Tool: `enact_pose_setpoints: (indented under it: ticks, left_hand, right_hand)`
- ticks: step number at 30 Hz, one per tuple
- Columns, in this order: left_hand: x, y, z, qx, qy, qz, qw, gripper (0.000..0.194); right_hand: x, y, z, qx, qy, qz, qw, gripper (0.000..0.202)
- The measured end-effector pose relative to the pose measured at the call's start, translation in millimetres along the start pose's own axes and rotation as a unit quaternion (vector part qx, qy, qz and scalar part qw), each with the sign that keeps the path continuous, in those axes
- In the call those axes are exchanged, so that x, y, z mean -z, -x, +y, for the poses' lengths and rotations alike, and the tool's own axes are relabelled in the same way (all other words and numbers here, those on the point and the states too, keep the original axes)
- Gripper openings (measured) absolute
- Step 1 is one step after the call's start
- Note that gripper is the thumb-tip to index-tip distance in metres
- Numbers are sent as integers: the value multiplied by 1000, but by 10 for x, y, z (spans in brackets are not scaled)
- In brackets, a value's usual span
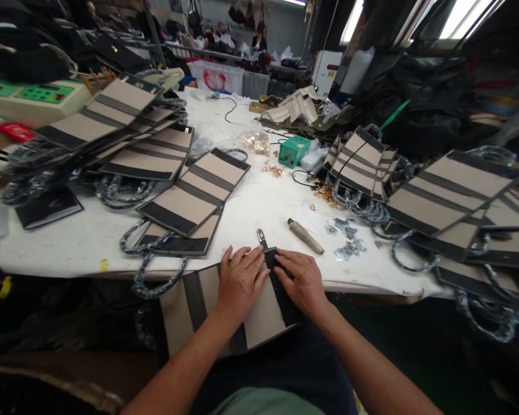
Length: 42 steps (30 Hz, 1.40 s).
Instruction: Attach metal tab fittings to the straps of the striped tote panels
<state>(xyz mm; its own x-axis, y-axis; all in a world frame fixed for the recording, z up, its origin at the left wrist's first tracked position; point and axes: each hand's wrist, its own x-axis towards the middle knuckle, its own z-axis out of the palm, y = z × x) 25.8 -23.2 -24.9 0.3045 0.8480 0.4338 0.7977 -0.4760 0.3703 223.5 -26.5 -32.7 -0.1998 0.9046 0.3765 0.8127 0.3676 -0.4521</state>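
Note:
A beige bag panel with black stripes (259,314) lies over the near table edge and onto my lap. My left hand (241,282) presses flat on it, fingers spread toward a black strap (281,294) that runs down the panel. My right hand (301,280) rests on the same strap, fingers curled over its upper part. A small metal clasp (260,236) sticks out at the strap's top end, just beyond my fingertips. A grey cylindrical tool (305,236) lies on the white table (90,239) to the right of my hands.
Stacks of the same striped panels with wrapped handles lie at left (190,193) and right (450,190). Small metal fittings (348,242), gold hardware (273,169) and a green box (293,150) lie mid-table. A control unit (34,95) sits far left. A person sits at the far back.

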Motion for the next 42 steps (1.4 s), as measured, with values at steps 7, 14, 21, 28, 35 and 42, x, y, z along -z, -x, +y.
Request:
enact_pose_setpoints:
  ticks: [7,14,21,28,35,42]
  left_hand:
    - [-11,139,62,-26,-42,-30,998,37]
    - [-49,175,49,-14,-45,-82,995,44]
    - [-35,148,50,0,-33,-92,995,45]
    - [-41,131,24,-5,-46,-91,995,45]
    - [-103,135,-53,-44,-86,-67,993,45]
    - [-104,108,-94,-84,-119,-52,988,45]
  right_hand:
    - [41,6,20,5,2,-29,1000,29]
    - [76,-14,17,-3,-13,-50,999,30]
    - [45,-6,31,-15,-14,-52,998,32]
    - [51,-17,-7,-8,3,-55,998,34]
    - [56,-34,-40,17,24,-58,998,39]
    - [61,-41,-58,24,46,-68,996,43]
